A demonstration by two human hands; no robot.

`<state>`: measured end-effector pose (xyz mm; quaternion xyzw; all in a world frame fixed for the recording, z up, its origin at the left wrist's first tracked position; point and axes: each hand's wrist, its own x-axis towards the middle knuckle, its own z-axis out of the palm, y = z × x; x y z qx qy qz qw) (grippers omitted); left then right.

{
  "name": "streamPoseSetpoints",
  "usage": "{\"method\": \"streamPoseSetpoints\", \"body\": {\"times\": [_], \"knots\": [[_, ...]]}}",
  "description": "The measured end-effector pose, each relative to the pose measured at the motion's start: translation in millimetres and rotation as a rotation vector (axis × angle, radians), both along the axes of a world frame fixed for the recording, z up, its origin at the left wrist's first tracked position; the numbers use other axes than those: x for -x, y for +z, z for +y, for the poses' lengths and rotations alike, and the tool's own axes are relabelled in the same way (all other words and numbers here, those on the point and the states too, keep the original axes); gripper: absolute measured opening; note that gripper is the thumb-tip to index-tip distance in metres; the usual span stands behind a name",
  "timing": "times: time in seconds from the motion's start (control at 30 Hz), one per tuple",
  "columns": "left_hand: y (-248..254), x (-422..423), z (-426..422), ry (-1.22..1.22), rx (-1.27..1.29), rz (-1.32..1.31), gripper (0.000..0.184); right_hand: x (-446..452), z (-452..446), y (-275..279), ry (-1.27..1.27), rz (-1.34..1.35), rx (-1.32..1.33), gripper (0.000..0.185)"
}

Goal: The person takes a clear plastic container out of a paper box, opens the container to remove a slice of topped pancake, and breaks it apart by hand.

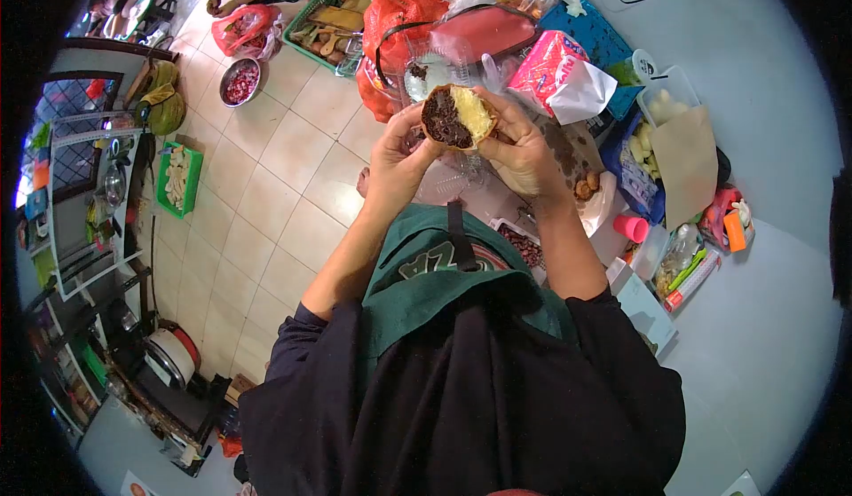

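In the head view I hold up a round pastry (459, 119) with a thin brown rim, one half covered in dark brown crumbs and the other in pale yellow. My left hand (401, 153) grips its left edge between thumb and fingers. On the opposite edge, my right hand (522, 148) is closed in the same way. Behind the pastry lies an open clear plastic container (437, 68) with some dark crumbs. Below my right wrist, a tray of small reddish-brown pieces (521, 246) shows partly.
A pink-and-white tissue pack (561, 74) and red net sacks (399, 12) lie ahead. To the right are a pink cup (631, 227) and brown balls (587, 185). On the tiled floor stand a metal bowl (240, 82) and green basket (179, 179). Another person's hands (221, 6) appear upper left.
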<state>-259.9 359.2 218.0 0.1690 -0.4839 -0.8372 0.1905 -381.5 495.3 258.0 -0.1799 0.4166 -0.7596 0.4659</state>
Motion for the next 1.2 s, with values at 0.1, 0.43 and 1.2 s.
{"method": "streamPoseSetpoints", "body": {"times": [0.1,0.43,1.2], "knots": [[5,1,2,-0.010,-0.039,-0.001,0.038,0,2,3,-0.006,-0.022,-0.026,0.061],[7,-1,3,-0.016,0.008,-0.019,0.034,0,5,7,-0.001,-0.112,0.010,0.059],[104,-20,30,-0.279,0.009,-0.142,0.043,-41,26,147,0.649,-0.489,0.892,0.094]]}}
